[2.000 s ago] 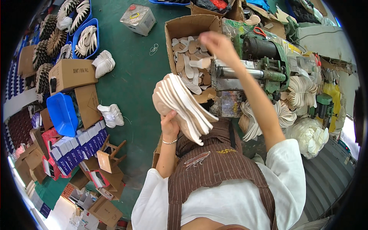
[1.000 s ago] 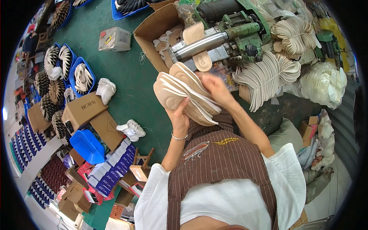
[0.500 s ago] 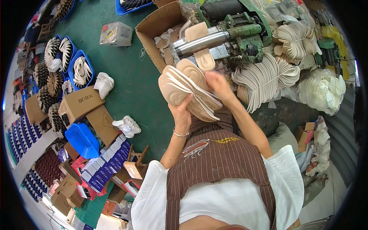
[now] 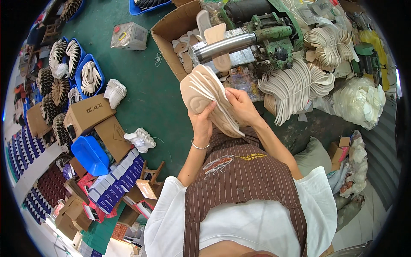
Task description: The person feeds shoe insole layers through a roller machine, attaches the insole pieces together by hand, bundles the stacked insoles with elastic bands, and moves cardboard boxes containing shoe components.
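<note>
green painted floor [image 4: 141, 85] spreads across the workshop, with a blue tub [image 4: 90, 155] lying near cardboard boxes and a square metal tin [image 4: 136, 37] standing farther up. nearer the middle, a fanned stack of beige, white-edged shoe insoles [image 4: 199, 92] is held above the lap of a brown pinstriped apron [image 4: 244, 182]. the left hand [image 4: 201, 122] clasps its left side, thumb pressed on the top insole, fingers mostly hidden beneath. the right hand [image 4: 243, 107] pinches the right edge between thumb and fingers. just beyond, a single insole [image 4: 221, 62] passes under the steel roller [image 4: 227, 46] of a green machine [image 4: 278, 43], beside an open carton [image 4: 168, 51] of loose insoles. bundled insoles [image 4: 291, 92] lie to the right.
</note>
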{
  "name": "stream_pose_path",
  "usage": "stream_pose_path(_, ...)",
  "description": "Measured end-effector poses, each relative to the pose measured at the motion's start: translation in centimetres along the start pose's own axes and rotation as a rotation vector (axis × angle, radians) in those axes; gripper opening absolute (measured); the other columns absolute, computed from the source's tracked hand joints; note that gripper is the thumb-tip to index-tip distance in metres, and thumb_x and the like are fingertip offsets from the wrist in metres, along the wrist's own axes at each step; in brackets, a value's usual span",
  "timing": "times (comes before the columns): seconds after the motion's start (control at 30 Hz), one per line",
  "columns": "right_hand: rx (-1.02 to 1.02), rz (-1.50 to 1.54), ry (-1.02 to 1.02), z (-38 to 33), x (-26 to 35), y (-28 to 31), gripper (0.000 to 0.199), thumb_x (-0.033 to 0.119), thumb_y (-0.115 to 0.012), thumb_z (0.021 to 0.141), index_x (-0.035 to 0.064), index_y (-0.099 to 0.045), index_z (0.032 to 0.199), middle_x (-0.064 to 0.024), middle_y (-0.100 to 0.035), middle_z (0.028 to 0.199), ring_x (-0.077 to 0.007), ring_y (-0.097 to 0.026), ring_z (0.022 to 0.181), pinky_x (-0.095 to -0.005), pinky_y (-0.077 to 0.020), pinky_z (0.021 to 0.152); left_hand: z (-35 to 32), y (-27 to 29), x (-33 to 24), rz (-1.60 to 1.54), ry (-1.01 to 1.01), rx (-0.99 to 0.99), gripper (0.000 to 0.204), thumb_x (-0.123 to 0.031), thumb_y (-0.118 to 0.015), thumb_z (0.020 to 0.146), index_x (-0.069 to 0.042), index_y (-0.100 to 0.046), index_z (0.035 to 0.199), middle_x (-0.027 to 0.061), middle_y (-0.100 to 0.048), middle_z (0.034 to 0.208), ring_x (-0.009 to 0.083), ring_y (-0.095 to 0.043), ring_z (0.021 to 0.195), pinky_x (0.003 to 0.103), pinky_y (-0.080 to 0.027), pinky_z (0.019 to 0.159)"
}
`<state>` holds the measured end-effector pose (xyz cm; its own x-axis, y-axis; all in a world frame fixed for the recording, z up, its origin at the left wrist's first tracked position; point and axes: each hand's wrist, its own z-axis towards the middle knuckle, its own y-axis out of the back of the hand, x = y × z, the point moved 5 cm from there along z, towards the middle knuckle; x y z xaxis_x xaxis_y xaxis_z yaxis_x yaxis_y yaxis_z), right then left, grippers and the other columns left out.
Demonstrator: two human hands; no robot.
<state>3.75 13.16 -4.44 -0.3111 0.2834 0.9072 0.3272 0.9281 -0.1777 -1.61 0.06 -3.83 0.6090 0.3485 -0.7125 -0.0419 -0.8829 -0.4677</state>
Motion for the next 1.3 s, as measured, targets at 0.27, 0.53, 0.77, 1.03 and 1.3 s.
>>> stream_pose_path(0.27, -0.186, 0.046, 0.039, -0.8, 0.4, 1.0, 0.024, 0.013, -0.043, 0.096, -0.0028, -0.059, 0.103, -0.0011, -0.061, 0.093, -0.005, -0.051, 0.084, -0.0203, -0.0415, 0.075, -1.4, -1.4, -0.7, 0.038, -0.042, 0.148, 0.044, 0.009, -0.072, 0.069, 0.002, -0.054, 0.108, 0.0071, -0.059, 0.104, 0.0166, -0.057, 0.097, 0.03, -0.045, 0.087)
stream_pose_path(0.53, -0.575, -0.031, -0.032, 4.2, -0.4, 5.6, 0.023, 0.018, -0.051, 0.093, -0.003, -0.059, 0.095, -0.0007, -0.058, 0.08, -0.0057, -0.047, 0.073, -0.0239, -0.0412, 0.066, -0.8, 0.0, -0.8, 0.077, -0.032, 0.003, 0.037, 0.004, -0.071, 0.073, 0.002, -0.055, 0.106, 0.006, -0.06, 0.103, 0.0147, -0.057, 0.093, 0.027, -0.045, 0.082)
stream_pose_path(0.77, -0.171, -0.049, 0.168, -0.2, 2.0, -0.2, 0.028, 0.017, -0.042, 0.096, -0.0052, -0.055, 0.107, -0.0063, -0.062, 0.086, -0.0092, -0.052, 0.079, -0.0263, -0.0441, 0.073, -1.0, -1.2, -0.4, 0.263, -0.081, 0.064, 0.038, 0.002, -0.072, 0.073, 0.002, -0.055, 0.107, 0.0061, -0.06, 0.102, 0.0136, -0.058, 0.089, 0.026, -0.047, 0.079)
stream_pose_path(1.03, -0.205, 0.116, 0.04, -0.2, 0.3, 0.1, 0.022, 0.015, -0.048, 0.094, -0.003, -0.06, 0.098, 0.0024, -0.059, 0.083, -0.0043, -0.049, 0.075, -0.0222, -0.043, 0.068, -1.0, -1.5, -0.7, 0.097, -0.141, 0.078, 0.042, 0.005, -0.071, 0.071, 0.002, -0.053, 0.109, 0.0072, -0.061, 0.102, 0.015, -0.059, 0.093, 0.027, -0.048, 0.081)
stream_pose_path(1.3, -0.503, 0.046, 0.011, 3.1, 1.9, 3.5, 0.025, 0.02, -0.048, 0.095, -0.0003, -0.057, 0.081, 0.0023, -0.051, 0.069, -0.0049, -0.042, 0.066, -0.023, -0.0377, 0.06, -0.1, 0.2, -1.0, 0.003, 0.041, -0.025, 0.036, 0.004, -0.067, 0.076, 0.002, -0.054, 0.109, 0.0078, -0.06, 0.106, 0.0168, -0.058, 0.096, 0.029, -0.045, 0.085)
